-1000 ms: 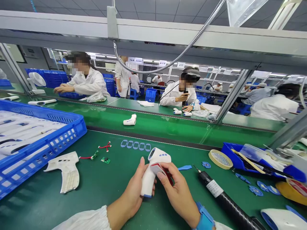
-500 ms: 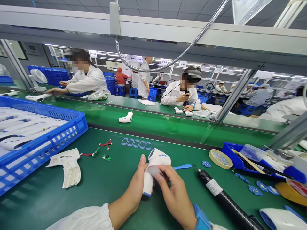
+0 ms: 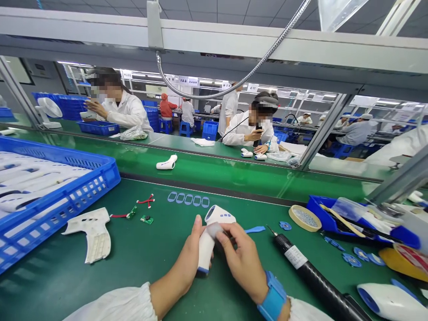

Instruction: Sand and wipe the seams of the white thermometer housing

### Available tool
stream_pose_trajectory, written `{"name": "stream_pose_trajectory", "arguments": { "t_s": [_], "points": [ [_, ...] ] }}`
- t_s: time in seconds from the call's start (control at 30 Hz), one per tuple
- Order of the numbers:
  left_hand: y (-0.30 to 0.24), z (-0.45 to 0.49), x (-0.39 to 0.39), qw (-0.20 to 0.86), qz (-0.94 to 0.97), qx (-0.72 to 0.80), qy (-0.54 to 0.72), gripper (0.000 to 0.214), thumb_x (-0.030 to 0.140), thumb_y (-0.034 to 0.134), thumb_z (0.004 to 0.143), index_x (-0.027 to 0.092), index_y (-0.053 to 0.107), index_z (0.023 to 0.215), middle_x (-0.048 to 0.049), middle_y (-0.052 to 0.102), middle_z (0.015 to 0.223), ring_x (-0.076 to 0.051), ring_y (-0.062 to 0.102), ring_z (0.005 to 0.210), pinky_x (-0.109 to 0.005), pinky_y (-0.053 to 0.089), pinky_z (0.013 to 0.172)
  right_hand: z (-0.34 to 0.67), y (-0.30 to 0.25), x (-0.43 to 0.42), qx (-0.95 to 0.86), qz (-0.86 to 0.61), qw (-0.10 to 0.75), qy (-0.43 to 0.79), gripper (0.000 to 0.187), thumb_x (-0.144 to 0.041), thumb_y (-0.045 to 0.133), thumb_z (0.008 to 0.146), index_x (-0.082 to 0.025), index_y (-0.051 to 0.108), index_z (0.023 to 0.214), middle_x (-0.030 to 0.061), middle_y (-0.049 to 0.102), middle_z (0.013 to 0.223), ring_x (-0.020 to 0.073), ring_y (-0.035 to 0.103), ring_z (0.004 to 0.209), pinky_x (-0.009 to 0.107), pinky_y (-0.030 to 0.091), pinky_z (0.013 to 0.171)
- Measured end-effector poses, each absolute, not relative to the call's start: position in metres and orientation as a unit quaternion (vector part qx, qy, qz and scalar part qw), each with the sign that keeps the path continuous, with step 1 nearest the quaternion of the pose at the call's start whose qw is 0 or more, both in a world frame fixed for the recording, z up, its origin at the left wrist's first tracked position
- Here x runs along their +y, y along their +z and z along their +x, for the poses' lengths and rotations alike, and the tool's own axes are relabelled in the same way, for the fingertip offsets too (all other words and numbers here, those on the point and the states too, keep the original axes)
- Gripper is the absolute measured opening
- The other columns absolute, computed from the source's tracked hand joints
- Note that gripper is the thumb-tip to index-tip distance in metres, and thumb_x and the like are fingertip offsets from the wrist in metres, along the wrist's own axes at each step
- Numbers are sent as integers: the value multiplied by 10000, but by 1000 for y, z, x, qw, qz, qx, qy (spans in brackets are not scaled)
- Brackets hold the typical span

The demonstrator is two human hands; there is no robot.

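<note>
A white gun-shaped thermometer [image 3: 214, 225] stands upright on the green mat, its blue-rimmed head pointing away from me. My left hand [image 3: 187, 263] is wrapped round its handle from the left. My right hand [image 3: 241, 261] pinches a small grey piece against the handle's right side; what the piece is I cannot make out. A blue band is on my right wrist. A black electric screwdriver [image 3: 310, 276] lies just right of my right hand, and a blue plastic pry tool [image 3: 254, 230] lies behind it.
A blue crate [image 3: 63, 196] of white shells stands at left, with a loose half-shell [image 3: 92, 232] and small circuit boards [image 3: 138, 211] beside it. A tape roll [image 3: 303, 217], a blue parts tray [image 3: 354, 218] and another thermometer [image 3: 389, 301] are at right. Other workers sit beyond the conveyor, where a thermometer [image 3: 166, 163] lies.
The reddish piece in my right hand has been turned and pressed against the handle. The thermometer on the conveyor has drifted left. A standing person behind has walked to the right.
</note>
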State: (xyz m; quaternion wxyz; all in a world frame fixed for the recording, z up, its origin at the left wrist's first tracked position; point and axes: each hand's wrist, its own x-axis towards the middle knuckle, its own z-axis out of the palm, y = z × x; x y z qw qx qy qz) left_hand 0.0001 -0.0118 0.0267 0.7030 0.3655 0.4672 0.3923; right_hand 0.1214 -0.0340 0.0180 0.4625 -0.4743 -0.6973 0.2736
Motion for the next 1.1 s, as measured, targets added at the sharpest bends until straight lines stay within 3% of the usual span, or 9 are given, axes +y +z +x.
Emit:
{"name": "stream_pose_trajectory", "arguments": {
  "t_s": [0.73, 1.1],
  "points": [
    [27, -2, -11, 731, 328, 444, 401, 734, 761, 264, 676, 128, 578, 873, 33, 415, 476, -96, 389, 380, -194, 307, 341, 121, 17, -34, -730, -476, 425, 245, 176, -259, 390, 890, -206, 558, 888, 13, 539, 743, 144, 517, 676, 234, 385, 622],
    [28, -2, -11, 728, 334, 449, 397, 777, 779, 261, 656, 129, 570, 948, 26, 443, 493, -100, 399, 385, -202, 311, 352, 120, 18, -34, -731, -476, 431, 232, 170, -257, 399, 885, -207, 562, 892, 20, 548, 784, 151, 526, 710, 238, 390, 645]
  ]
}}
